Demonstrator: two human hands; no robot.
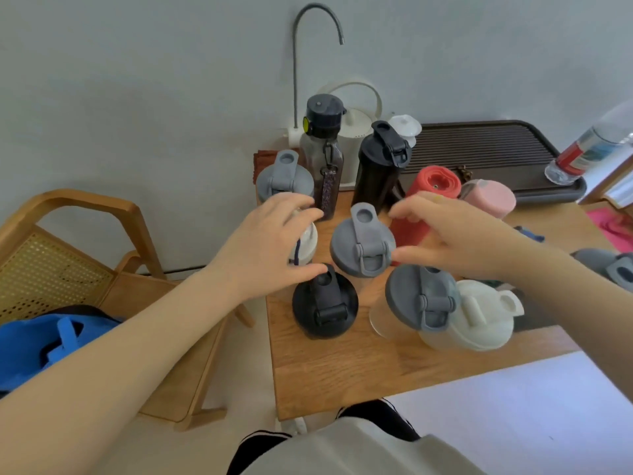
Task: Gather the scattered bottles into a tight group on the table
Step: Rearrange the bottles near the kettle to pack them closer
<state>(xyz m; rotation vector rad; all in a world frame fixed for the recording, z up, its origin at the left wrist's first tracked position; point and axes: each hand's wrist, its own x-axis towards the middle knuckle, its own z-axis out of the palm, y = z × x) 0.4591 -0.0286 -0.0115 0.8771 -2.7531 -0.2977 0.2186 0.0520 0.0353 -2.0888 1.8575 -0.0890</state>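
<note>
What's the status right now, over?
Left hand on white bottle, right hand open by red bottle. Grey-lidded bottle between them. Nothing blocking.

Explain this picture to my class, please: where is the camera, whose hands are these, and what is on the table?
There is no machine here. One camera sits on a person's head, looking down at their bare arms. On the wooden table stand many shaker bottles, mostly seen from above. The left hand rests over a white bottle. The right hand reaches beside a grey-lidded bottle, fingers spread, gripping nothing clearly. Nearby stand a black-lidded bottle, a red bottle and a pink bottle. A dark tray lies behind.
</note>
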